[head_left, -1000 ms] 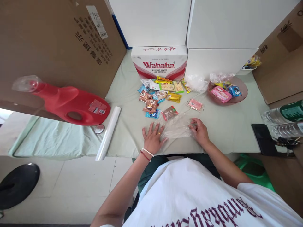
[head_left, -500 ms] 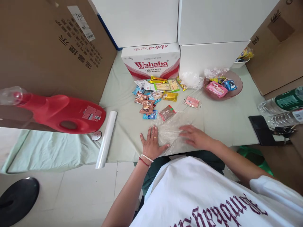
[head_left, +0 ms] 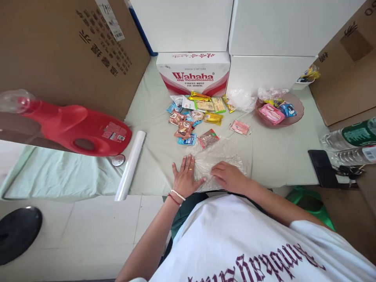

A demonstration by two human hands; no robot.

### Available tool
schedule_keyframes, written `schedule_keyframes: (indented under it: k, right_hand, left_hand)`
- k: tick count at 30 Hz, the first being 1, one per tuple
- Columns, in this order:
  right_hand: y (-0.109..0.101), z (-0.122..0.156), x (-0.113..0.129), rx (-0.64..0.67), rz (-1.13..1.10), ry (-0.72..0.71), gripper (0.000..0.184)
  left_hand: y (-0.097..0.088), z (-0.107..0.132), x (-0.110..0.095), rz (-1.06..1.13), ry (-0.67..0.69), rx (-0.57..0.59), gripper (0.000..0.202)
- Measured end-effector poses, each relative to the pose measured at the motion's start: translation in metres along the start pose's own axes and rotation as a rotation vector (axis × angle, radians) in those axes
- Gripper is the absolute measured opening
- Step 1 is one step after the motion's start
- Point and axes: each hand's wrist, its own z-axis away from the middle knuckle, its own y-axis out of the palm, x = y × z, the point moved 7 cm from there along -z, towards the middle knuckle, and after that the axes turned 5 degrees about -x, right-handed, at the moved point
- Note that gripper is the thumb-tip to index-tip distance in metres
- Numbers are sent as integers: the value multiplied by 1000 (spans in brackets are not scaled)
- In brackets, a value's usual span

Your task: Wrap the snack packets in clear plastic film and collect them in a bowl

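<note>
See-through plastic sheet [head_left: 221, 152]: on green cloth [head_left: 279, 160], 3 o'clock from left hand [head_left: 185, 180]; long way hard to tell | Left hand: flat at its edge, thumb wide | Right hand [head_left: 230, 177]: nearer its middle, fingers bent; can't tell if pinching

Pale tiled floor [head_left: 100, 231] below a cloth-covered table [head_left: 276, 156], white boxes [head_left: 182, 27] behind, brown cartons [head_left: 53, 62] either side.

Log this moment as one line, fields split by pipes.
left hand: flat at left edge of clear plastic film | right hand: curled over film | far side: brown packet, pink packet
</note>
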Motion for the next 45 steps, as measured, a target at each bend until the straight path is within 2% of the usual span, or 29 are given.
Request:
schedule_keyframes:
  k: [1,3,5,7,9,10,13,16,18,20,22,25,27,29,31,34,37,39,42,45]
  right_hand:
    - [21,-15,8,10,46,-21,25]
    - [57,-35,18,30,123,-63,35]
    - [80,-43,22,27,160,-111,46]
    - [90,-43,23,-3,164,-153,51]
    - [92,-40,20,-45,156,-158,50]
    - [92,-39,19,-60,146,-151,48]
    - [91,-33,17,-74,88,-137,37]
    - [69,-22,13,-123,-29,-153,25]
    - [34,-13,-4,-231,-78,-96,25]
    - [-13,-9,-38,-373,-25,44,28]
    - [-59,-9,-85,-483,137,216,36]
    - [-101,-18,-155,-479,346,434,59]
    - [-109,-24,-188,-404,411,517,67]
    - [-107,-27,-201,-333,443,527,61]
    - [-104,-30,-199,-313,449,501,53]
    - [-103,-44,-183,-377,408,447,46]
    - [-105,-84,-165,-435,365,326,45]
    - [-106,-120,-160,-402,368,244,49]
    - [-121,-165,-170,-342,445,202,56]
    - [-149,-184,-195,-247,633,186,43]
  left_hand:
    - [-2,2,5,37,9,16,96]
    - [-9,7,17,124,13,44,88]
    - [-25,12,25,199,-18,-10,79]
    - [-43,15,22,254,-61,-160,64]
    - [-52,11,6,319,-64,-279,49]
    - [-50,5,-5,352,-45,-286,46]
    - [-27,-21,-27,375,-29,-181,51]
    - [-6,-40,-21,259,-80,-128,57]
    - [2,-42,-16,137,-43,-112,59]
    - [7,-38,-15,8,14,-99,66]
    - [9,-32,-18,-94,35,-90,74]
    - [10,-28,-23,-181,31,-86,75]
    - [11,-28,-25,-198,32,-91,74]
    - [10,-29,-25,-193,36,-97,74]
    - [10,-29,-24,-181,39,-101,74]
    - [8,-29,-23,-172,45,-102,72]
    - [8,-29,-24,-178,50,-96,72]
    - [8,-30,-24,-182,52,-96,73]
    - [8,-30,-24,-176,52,-105,72]
    - [7,-30,-24,-166,49,-113,71]
